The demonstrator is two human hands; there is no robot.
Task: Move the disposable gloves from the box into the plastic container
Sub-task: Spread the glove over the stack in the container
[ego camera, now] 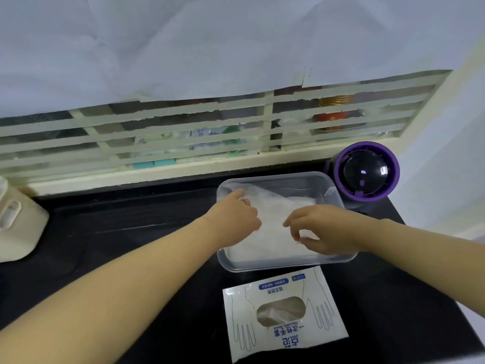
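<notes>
A clear plastic container [288,264] stands on the black counter, holding a white pile of thin disposable gloves [273,219]. My left hand [236,214] lies over the left side of the pile, index finger stretched toward the far left corner. My right hand [320,229] hovers over the right side of the pile, fingers curled, thumb and fingertips close together on the film. The glove box [283,311], a flat white pack with blue print and an oval opening, lies just in front of the container.
A purple and black round device [366,174] stands right behind the container. A beige appliance [18,222] sits at the left edge. A taped window frame [183,143] runs along the back. The counter's right edge [446,298] is near.
</notes>
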